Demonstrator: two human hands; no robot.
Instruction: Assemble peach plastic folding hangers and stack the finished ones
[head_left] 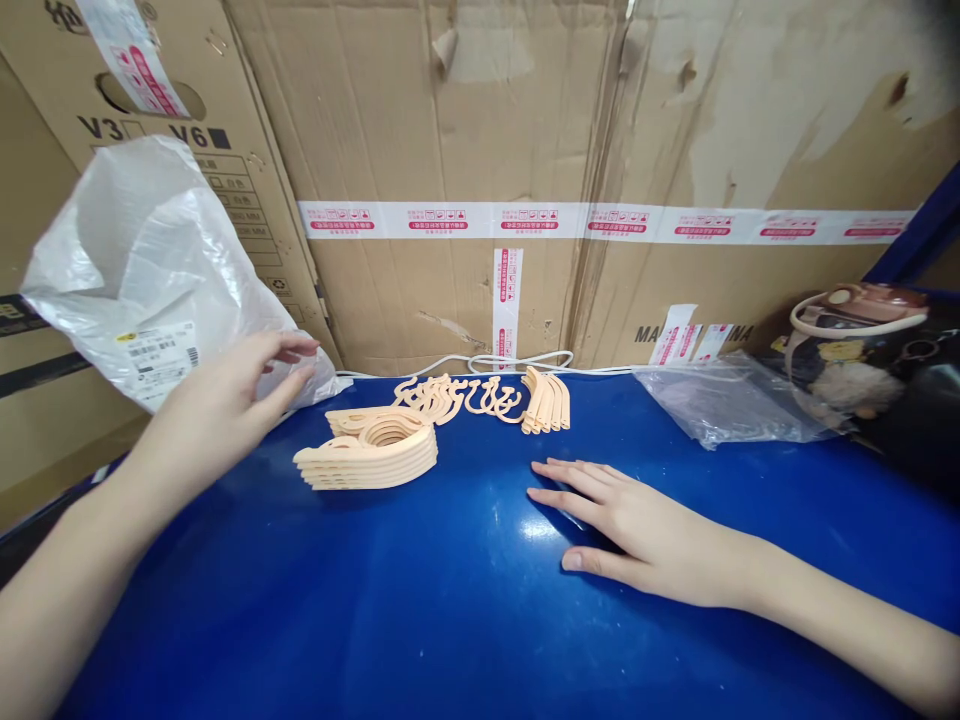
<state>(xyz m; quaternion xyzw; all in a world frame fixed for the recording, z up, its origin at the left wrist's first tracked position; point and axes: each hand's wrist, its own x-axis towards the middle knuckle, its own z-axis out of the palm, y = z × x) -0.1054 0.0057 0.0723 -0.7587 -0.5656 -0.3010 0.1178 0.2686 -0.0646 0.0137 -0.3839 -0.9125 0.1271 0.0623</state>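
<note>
My left hand [238,385] is raised at the left, in front of a translucent plastic bag [217,270] with a white label. Its fingers are apart and nothing shows in them; whether it touches the bag I cannot tell. Just right of it lies a neat stack of peach plastic hanger pieces [367,466] with curved cut-outs. Behind the stack are several loose peach hooks [442,397] and a row of short curved peach plastic pieces [547,402]. My right hand [622,525] rests palm down, fingers spread, on the blue tabletop [450,610], holding nothing visible.
Large cardboard boxes [450,120] with printed tape stand along the back edge, and a white cord [517,360] runs at their foot. A clear plastic bag [720,400] lies at the back right, beside a dark cup-like container with a pinkish-brown lid [870,303].
</note>
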